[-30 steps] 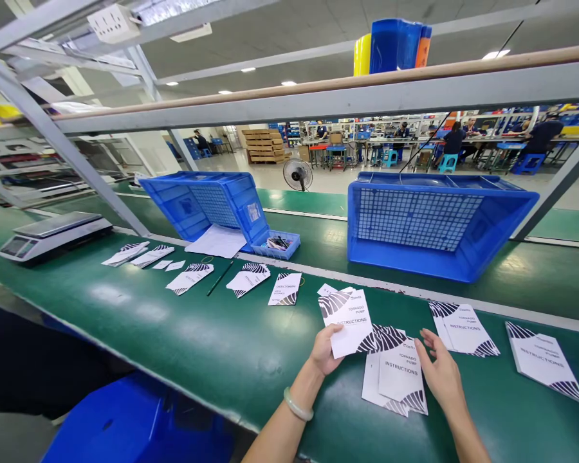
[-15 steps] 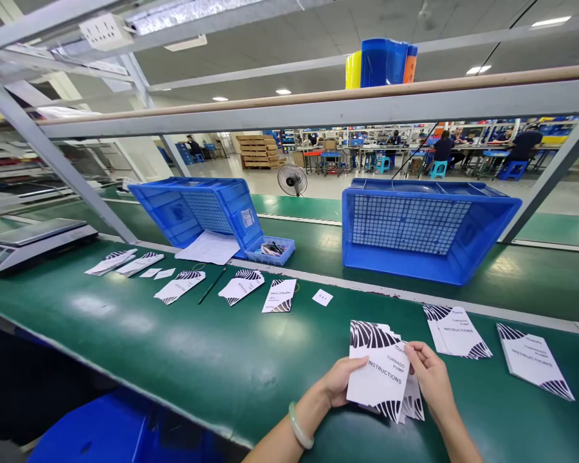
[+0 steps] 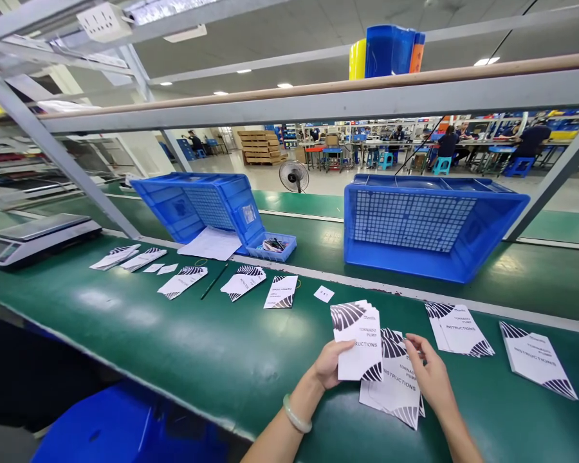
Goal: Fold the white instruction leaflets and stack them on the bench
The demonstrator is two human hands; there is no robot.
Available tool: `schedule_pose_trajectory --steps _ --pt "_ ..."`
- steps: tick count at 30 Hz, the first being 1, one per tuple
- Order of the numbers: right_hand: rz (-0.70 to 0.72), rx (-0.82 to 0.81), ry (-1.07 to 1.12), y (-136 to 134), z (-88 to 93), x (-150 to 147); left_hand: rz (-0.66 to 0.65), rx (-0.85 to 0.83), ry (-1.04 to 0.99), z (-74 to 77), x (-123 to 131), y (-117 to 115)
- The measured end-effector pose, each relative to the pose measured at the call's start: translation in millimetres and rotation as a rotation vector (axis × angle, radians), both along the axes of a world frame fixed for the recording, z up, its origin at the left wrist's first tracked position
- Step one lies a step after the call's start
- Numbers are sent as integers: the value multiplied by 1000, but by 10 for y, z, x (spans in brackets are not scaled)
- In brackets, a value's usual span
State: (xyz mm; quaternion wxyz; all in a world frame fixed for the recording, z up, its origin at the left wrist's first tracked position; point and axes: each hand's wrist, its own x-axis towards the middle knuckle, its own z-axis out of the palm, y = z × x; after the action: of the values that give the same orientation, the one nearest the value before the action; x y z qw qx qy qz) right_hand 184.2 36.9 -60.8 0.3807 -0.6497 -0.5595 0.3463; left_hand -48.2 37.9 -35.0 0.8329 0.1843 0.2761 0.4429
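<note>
Green matting covers the long workbench point(image 3: 183, 334), and all places below are given from the booklet stack point(image 3: 395, 386) that lies on it near the front edge.

Closest to the camera, the left hand point(image 3: 329, 364) is just left of the stack. Its fingers are closed on a raised instruction booklet point(image 3: 359, 341), held by the lower left corner, so that the booklet stands tilted above the left part of the stack. The right hand point(image 3: 430, 376) is at the right side of the stack; its fingers are loosely open, with the fingertips touching the top sheet and gripping nothing. A pale bangle point(image 3: 296, 413) sits on the left wrist.

To the right of the stack lie two more booklet piles point(image 3: 458, 329), apart from each other. Behind and left of the stack is a small white slip point(image 3: 323, 294), then a row of booklets point(image 3: 244, 280) and a dark pen point(image 3: 214, 281). Far left stands a weighing scale point(image 3: 36, 236). Behind the stack a blue crate point(image 3: 429, 225) lies on its side, and further left a second blue crate point(image 3: 207, 206) is tipped.
</note>
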Motion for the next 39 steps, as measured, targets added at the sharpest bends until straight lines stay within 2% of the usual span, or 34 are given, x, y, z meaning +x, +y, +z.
schedule_pose_trajectory --steps 4,8,16,24,30,34,39 --pt "146 -20 140 -56 29 -125 -138 -50 98 -96 167 -101" --pt "134 11 201 -79 -5 -152 -204 -100 142 -150 246 -145" --pt "127 -4 261 -82 54 -140 -189 -120 162 -77 226 -137" --pt "9 75 -1 -141 75 -165 -180 -62 162 -140 215 -102" --pt "66 40 241 -113 103 -188 -176 -93 248 -45 237 -155" --pt "118 68 260 -86 42 -167 -217 -106 265 -18 232 -153" --pt "127 66 297 -89 -5 -180 -213 -93 196 -67 220 -124"
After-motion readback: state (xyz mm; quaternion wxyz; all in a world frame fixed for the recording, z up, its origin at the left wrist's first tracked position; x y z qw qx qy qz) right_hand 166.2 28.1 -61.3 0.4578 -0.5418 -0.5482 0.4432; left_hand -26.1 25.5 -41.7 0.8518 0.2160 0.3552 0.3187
